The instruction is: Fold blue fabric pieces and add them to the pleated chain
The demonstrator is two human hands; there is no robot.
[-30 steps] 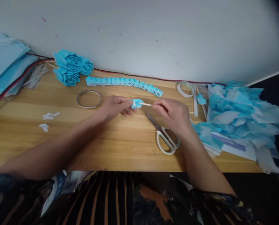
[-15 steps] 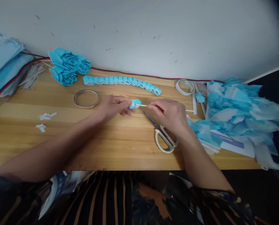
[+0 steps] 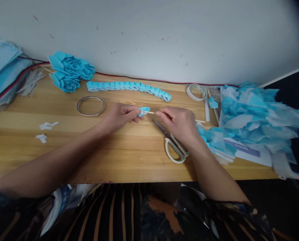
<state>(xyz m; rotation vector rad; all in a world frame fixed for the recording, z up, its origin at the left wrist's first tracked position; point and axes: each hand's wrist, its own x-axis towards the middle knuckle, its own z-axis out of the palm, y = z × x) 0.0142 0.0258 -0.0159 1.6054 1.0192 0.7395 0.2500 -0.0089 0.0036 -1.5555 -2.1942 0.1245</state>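
Between thumb and fingers, my left hand (image 3: 125, 115) pinches a small folded blue and white petal piece (image 3: 144, 110). A thin wooden stick (image 3: 149, 112) runs from that piece into my right hand (image 3: 177, 119), whose fingers are closed around it. The stick's far end comes out beyond the right hand, pointing right. Below the right hand lies a pair of scissors (image 3: 174, 147) with pale handles, its blades toward the petal piece. Behind both hands, a long row of folded blue pieces (image 3: 129, 86) stretches across the table.
Blue flowers (image 3: 70, 70) lie at the back left, near a roll of tape (image 3: 90, 106). White paper scraps (image 3: 46, 126) sit front left. Another tape roll (image 3: 196, 92) and a heap of blue petals (image 3: 254, 117) occupy the right. A red-black cable (image 3: 149, 80) follows the wall.
The petal piece has turned and looks narrower in my left hand. My right hand has shifted slightly left along with the whole view. Both hands keep their hold.
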